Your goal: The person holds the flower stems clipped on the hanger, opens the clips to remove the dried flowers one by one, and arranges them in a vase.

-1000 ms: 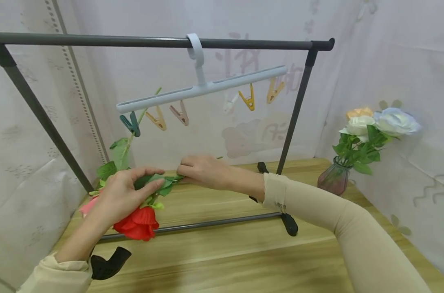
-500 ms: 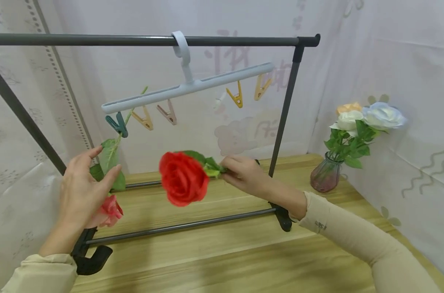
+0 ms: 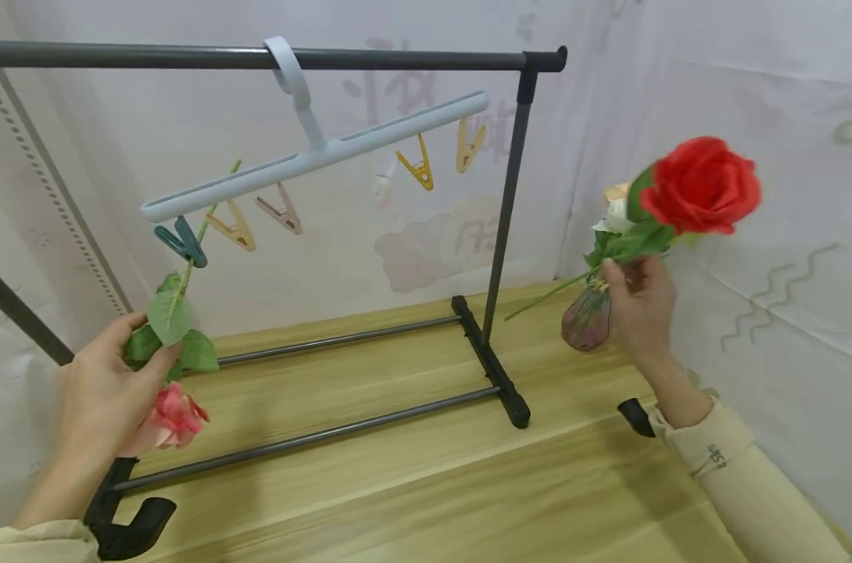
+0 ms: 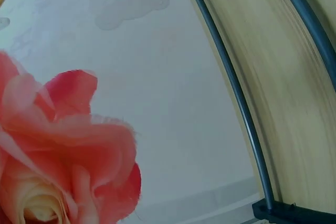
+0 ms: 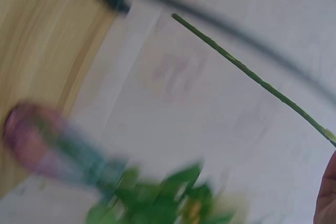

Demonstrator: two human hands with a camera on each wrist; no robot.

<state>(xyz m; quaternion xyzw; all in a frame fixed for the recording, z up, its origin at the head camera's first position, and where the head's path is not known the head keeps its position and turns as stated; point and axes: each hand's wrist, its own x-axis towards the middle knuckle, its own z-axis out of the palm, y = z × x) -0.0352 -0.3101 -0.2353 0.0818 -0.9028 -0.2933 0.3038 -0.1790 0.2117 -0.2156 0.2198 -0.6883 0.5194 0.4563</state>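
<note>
A pink artificial rose (image 3: 178, 416) hangs head down from a teal clothespin (image 3: 189, 244) on the light-blue hanger (image 3: 370, 143). My left hand (image 3: 98, 387) holds it at its leaves, thumb in front and fingers behind; its bloom fills the lower left of the left wrist view. At the right, my right hand (image 3: 646, 313) grips a red rose (image 3: 703, 188) by the stem, bloom up. Its bare stem end (image 5: 247, 69) points left. The red rose partly covers the white and orange flowers in the pinkish glass vase (image 3: 585, 322).
The hanger's hook loops over the dark rack's top bar (image 3: 412, 59). Several other clothespins hang from it, including a pink one (image 3: 283, 211) and a yellow one (image 3: 417, 166). The rack's lower bars (image 3: 313, 435) run across the wooden table (image 3: 370, 493).
My right hand has carried the red rose from beside the left hand to the right, near the vase, and turned its bloom up. The left hand has moved onto the pink rose's leaves.
</note>
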